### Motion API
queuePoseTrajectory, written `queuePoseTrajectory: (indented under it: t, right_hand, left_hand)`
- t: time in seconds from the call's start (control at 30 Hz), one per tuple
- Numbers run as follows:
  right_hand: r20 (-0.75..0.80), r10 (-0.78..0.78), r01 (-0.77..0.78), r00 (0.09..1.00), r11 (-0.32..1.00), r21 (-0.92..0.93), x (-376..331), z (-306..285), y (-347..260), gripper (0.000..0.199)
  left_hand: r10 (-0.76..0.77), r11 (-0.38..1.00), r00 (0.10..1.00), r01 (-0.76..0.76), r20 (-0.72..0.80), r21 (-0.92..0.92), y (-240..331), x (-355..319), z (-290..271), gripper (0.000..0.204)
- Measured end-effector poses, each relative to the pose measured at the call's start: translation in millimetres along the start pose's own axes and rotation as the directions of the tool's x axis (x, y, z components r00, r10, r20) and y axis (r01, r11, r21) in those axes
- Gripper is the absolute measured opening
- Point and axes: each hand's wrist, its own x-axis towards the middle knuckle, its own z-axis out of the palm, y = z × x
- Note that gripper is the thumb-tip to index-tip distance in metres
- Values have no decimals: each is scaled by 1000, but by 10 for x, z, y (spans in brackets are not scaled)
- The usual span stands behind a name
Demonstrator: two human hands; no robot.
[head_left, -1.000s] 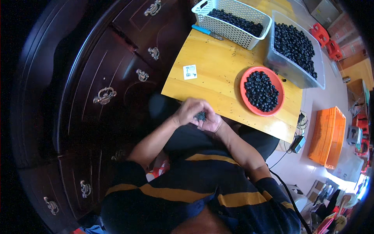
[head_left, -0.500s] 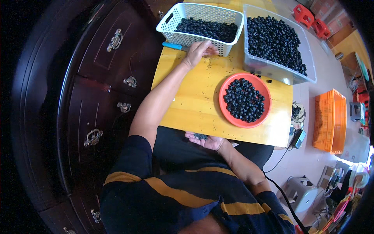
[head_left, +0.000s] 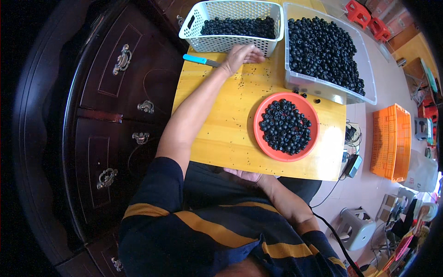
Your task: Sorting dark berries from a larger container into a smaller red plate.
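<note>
My left hand (head_left: 242,57) is over the yellow table, in front of the white perforated basket (head_left: 230,44). Its fingers are loosely bent and apart, with nothing visible in them. Small dark bits (head_left: 241,84) are scattered on the wood around it. Beside its wrist lies a blue-handled knife (head_left: 195,59), the blade partly behind the hand. My right hand (head_left: 244,175) is at the table's near edge, above my lap, with its fingers stretched out and partly hidden by that edge. Whether anything lies in its palm cannot be seen.
A red plate (head_left: 257,134) holds small black hollow round pieces (head_left: 286,124). More of them fill a clear plastic bin (head_left: 367,81), and a few lie loose beside it. A dark drawer cabinet (head_left: 99,138) stands left; an orange crate (head_left: 392,143) and grey stool (head_left: 355,228) stand right.
The view has shifted a little, uncovering more of the knife. My left hand has moved slightly right along the basket. My right palm, which held small dark bits, is now mostly hidden by the table edge.
</note>
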Motion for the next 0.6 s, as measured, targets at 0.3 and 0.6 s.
queuePoseTrajectory:
  t: [0.3,0.6]
  right_hand:
    - [18,17,-14,1000,987,-157,-72,180,97,54]
    - [-11,-35,33,999,990,-135,-49,95,171,54]
  left_hand:
    - [-61,993,998,64,31,-99,-109,-431,242,51]
    - [-66,989,998,67,11,-132,-120,-1369,528,51]
